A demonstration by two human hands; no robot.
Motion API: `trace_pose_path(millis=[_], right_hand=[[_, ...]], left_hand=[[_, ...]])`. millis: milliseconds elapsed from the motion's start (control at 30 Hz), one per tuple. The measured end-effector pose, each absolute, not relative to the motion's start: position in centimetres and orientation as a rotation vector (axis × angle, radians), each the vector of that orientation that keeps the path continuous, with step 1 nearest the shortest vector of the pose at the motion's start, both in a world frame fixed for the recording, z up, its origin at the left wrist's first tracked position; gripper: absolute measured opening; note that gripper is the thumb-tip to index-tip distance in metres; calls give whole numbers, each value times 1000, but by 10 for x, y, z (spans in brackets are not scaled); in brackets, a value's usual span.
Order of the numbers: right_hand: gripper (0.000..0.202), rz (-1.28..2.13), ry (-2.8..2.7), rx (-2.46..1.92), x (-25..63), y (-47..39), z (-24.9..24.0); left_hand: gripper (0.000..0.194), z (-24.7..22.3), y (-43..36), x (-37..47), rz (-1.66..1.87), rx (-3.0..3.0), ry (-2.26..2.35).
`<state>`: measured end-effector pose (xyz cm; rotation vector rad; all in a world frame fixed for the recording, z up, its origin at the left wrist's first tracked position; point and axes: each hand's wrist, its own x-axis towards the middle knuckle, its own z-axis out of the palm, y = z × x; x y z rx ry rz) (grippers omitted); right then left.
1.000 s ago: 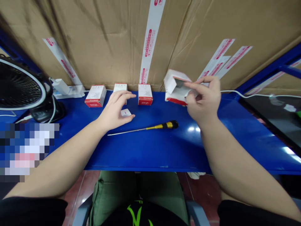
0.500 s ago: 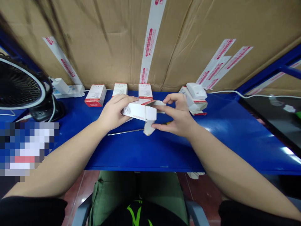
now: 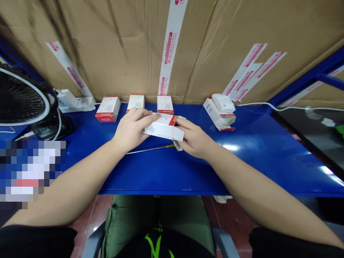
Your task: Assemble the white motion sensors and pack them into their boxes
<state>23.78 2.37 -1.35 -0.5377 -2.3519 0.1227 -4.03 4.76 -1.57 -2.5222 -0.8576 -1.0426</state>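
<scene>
Box (image 3: 160,131) is gripped by left hand (image 3: 132,128) (9 o'clock) and right hand (image 3: 198,141) (3); flap (image 3: 177,145) may be creased by over-squeezing.

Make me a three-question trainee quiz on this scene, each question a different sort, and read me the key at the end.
1. Multiple choice: where does the white device sit?
A) On the fan's base
B) On top of the box at the right
C) In the left hand

2. True or false: each hand has its own separate box.

3. Short answer: at the held box, which hand is at the end where a flap sticks out?

Key:
1. B.
2. False; the left hand and the right hand are on the same box.
3. The right hand.
</scene>
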Motion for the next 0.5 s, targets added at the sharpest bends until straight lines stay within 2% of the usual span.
trace_pose_path(millis=[200, 267, 500], right_hand=[[66, 270, -2545, -574, 233, 14, -15], [71, 307, -2586, -556, 232, 12, -13], [58, 338, -2596, -581, 233, 12, -13]], left_hand=[[34, -14, 44, -38, -880, -2481, -826], [34, -13, 43, -38, -864, -2467, -807], [33, -12, 43, -37, -874, -2482, -799]])
